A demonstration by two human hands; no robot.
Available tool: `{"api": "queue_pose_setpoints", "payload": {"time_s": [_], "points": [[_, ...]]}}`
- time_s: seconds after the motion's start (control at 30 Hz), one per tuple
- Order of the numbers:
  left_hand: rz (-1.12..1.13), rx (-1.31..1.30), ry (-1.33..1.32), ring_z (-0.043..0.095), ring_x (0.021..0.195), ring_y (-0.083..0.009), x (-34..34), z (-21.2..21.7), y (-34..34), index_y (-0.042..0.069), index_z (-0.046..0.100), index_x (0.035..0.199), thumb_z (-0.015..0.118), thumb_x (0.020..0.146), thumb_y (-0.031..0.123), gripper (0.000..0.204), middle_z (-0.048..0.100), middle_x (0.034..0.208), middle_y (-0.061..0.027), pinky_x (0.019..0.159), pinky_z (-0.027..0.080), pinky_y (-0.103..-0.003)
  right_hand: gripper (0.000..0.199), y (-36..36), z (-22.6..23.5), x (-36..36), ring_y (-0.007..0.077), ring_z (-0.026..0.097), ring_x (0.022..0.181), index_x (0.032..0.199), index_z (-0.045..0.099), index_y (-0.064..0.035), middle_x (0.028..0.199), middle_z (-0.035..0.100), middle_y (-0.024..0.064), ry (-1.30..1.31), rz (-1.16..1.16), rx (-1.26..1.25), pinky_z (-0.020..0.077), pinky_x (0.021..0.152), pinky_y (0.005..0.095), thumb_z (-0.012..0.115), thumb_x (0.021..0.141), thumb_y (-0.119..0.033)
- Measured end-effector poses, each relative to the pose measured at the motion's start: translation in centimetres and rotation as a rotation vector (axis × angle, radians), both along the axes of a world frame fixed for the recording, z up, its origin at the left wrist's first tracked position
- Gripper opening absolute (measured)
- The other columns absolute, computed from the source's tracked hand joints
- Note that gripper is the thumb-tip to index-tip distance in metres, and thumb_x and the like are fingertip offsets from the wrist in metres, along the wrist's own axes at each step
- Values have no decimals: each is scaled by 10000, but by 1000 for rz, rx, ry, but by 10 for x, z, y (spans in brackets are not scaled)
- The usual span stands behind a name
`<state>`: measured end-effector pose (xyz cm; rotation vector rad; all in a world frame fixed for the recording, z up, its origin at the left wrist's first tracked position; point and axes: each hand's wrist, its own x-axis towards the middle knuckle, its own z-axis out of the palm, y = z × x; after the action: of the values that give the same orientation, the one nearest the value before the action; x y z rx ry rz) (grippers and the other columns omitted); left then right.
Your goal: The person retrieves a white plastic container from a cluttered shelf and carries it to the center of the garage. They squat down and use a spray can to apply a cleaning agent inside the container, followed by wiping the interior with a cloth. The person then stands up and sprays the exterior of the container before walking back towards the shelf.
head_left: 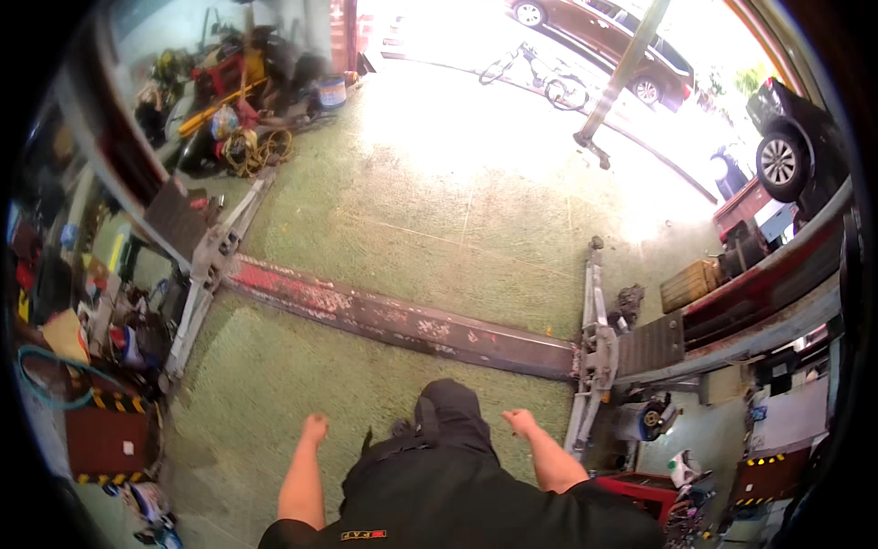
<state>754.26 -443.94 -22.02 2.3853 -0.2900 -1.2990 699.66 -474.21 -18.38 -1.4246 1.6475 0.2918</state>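
Note:
My left hand [315, 427] hangs over the green floor [247, 393], left of my dark-clothed body, its fingers curled closed with nothing visible in them. On the other side my right hand [519, 422] is also closed, thumb side inward. A small dark spot shows under its fingers, too small to make out. Neither hand touches anything around it. Ahead of both lies a low steel cross beam [402, 320] with worn red paint, joining the two sides of a car lift. The right hand is nearest the lift's right swing arm [578, 416].
The left lift arm [190, 325] lies along the floor. A tyre-bearing dark car [782, 160] stands at the far right, near a wooden box [690, 284]. Hoses [261, 151], a paint bucket [332, 91] and clutter fill the far left. Outside are a bicycle [535, 75] and a brown car [604, 37].

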Motion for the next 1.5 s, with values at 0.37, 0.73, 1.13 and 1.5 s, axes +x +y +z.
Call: {"api": "queue_pose_setpoints", "payload": {"time_s": [0.37,0.73,1.13,1.5], "points": [[-151,231,-156,644,1079,-274,272,28,-274,-2,589,1258,639,924,234,412,658,1211,-144,888,525,-418,350,-308,-51,282,225,652,628,951,711,-21,771,682,107,-78,-57,321,581,590,397,681,910,-367],[448,219,402,647,832,-219,328,-9,-424,60,643,1211,629,953,240,315,682,1001,-102,724,514,-417,250,-682,-19,540,187,625,625,994,687,-11,749,670,80,-106,9,45,526,581,349,646,930,-249],[401,-92,157,680,842,-275,745,-55,-757,-23,692,896,572,922,258,307,672,795,-188,756,542,-408,302,-930,3,896,181,681,779,1089,698,-32,909,721,76,53,337,352,564,670,370,622,947,-289],[516,-29,-40,640,874,-221,1096,-25,-1009,27,624,1192,524,1021,209,269,663,1014,-84,840,519,-382,307,-1178,-39,1247,192,671,756,1082,698,-55,913,711,64,-9,316,228,555,668,370,628,952,-324]]}}
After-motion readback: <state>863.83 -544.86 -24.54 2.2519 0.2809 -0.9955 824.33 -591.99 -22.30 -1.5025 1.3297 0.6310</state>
